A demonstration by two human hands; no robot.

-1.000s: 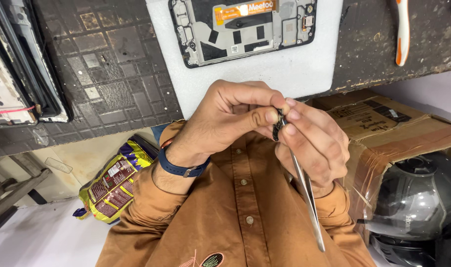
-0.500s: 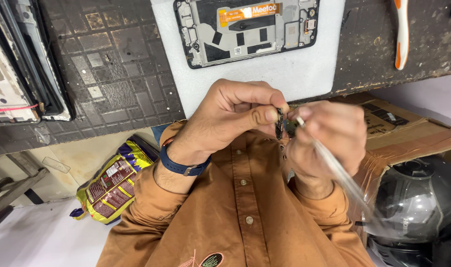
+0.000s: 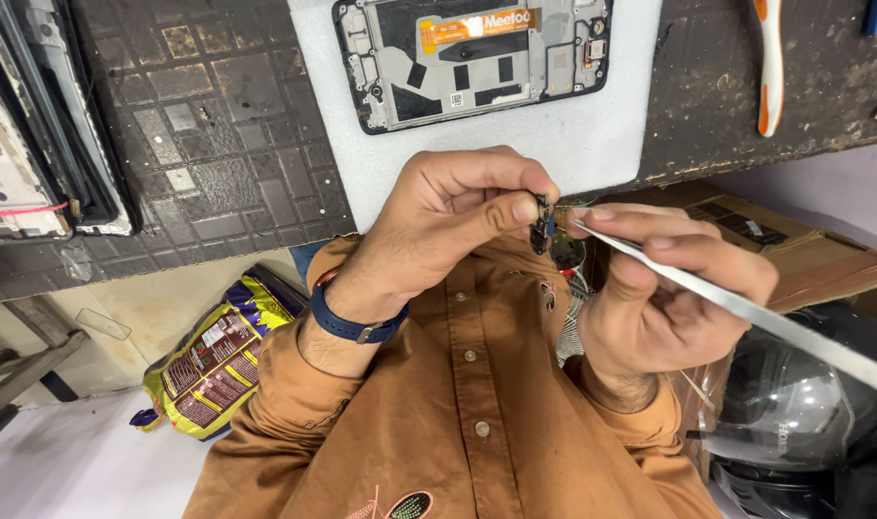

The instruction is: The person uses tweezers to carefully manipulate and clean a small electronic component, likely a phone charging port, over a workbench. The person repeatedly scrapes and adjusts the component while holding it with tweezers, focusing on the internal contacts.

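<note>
My left hand [image 3: 448, 216] pinches a small dark electronic part [image 3: 540, 224] between thumb and fingers, held up close over my brown shirt. My right hand [image 3: 664, 288] grips long metal tweezers [image 3: 746, 308]; their tip meets the small part and their shaft runs out to the lower right. Both hands are below the edge of the workbench. On the bench above them lies an opened phone frame [image 3: 472, 58], its inner side up, on a white foam pad [image 3: 554, 144].
A dark tiled mat [image 3: 208, 125] covers the bench, with framed panels [image 3: 35, 144] at the left and an orange-white tool [image 3: 770, 67] at the right. Below are a cardboard box [image 3: 794, 250], a dark helmet [image 3: 803, 413] and a yellow snack bag [image 3: 217, 356].
My right hand has turned, swinging the tweezers from pointing down to lying out to the lower right. The tip stays at the small part. My left hand has hardly moved.
</note>
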